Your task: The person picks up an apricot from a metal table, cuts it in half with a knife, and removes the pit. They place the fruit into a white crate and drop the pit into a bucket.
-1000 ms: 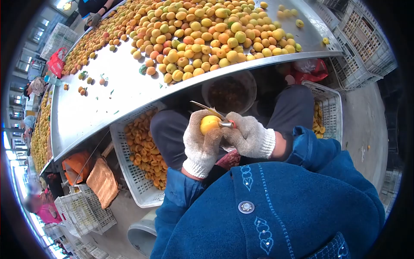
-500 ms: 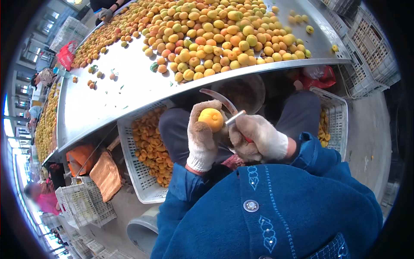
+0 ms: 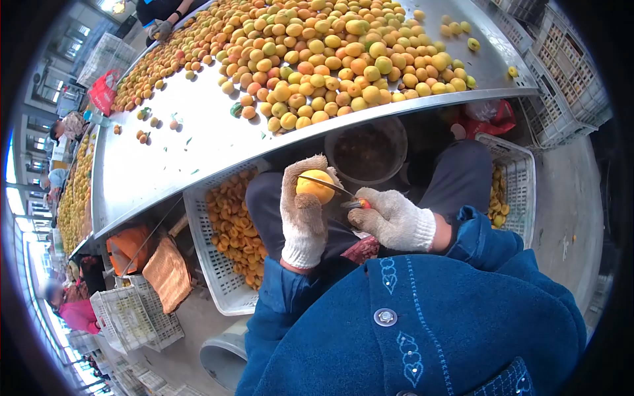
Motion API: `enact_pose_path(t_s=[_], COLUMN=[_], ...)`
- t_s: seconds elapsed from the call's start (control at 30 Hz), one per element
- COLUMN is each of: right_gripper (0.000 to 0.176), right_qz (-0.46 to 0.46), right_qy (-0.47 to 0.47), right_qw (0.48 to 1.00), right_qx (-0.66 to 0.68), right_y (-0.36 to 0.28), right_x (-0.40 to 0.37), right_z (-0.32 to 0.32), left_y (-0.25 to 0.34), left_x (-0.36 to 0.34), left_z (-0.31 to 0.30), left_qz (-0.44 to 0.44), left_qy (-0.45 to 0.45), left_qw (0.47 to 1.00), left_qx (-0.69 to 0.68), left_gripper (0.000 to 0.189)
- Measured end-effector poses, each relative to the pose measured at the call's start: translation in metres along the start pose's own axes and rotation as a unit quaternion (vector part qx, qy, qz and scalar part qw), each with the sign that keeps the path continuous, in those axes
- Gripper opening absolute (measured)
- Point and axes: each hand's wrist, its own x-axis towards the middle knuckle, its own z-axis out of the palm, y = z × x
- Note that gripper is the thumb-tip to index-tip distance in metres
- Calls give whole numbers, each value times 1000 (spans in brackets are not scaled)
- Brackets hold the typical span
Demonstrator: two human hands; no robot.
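Note:
My left hand, in a worn knit glove, grips a yellow-orange apricot between thumb and fingers. My gloved right hand is closed around the handle of a knife. The thin blade reaches left and lies across the upper part of the apricot. Both hands are over my lap, just below the front edge of a metal table. Beneath my left forearm's side stands a white crate with many halved apricots in it.
A heap of whole apricots covers much of the table. A bucket with dark contents stands below its edge. Another crate with apricot pieces is at my right. A person's gloved hand rests at the table's far left.
The knife has swung down from upright, beside the fruit, to lie across the apricot. My right hand has turned and lowered slightly. The left hand still holds the apricot.

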Motion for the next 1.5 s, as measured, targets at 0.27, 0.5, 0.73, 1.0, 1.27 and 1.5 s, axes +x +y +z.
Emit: enact_pose_path(t_s=[0.27, 0.5, 0.73, 1.0, 1.27, 1.5], right_gripper=[33, 34, 33, 35, 33, 36], right_qz=[-10, -22, -2, -105, -87, -131], right_qy=[41, 55, 47, 107, 100, 121], right_qw=[996, 996, 994, 988, 985, 972], right_qx=[-83, -63, -94, -46, -107, -155], right_y=[5, 14, 17, 29, 20, 34], right_x=[5, 12, 15, 23, 23, 27], right_z=[8, 18, 21, 36, 20, 27], left_y=[6, 12, 17, -4, 12, 13], left_x=[0, 0, 0, 4, 4, 6], left_z=[-1, -4, -4, 10, 13, 33], left_qz=[36, 60, 71, -71, -20, -130], left_qy=[23, 34, 29, 50, 47, 107], left_qw=[993, 979, 967, 982, 995, 973], left_qx=[109, 190, 243, -170, 82, -159], left_gripper=[66, 62, 59, 68, 65, 72])
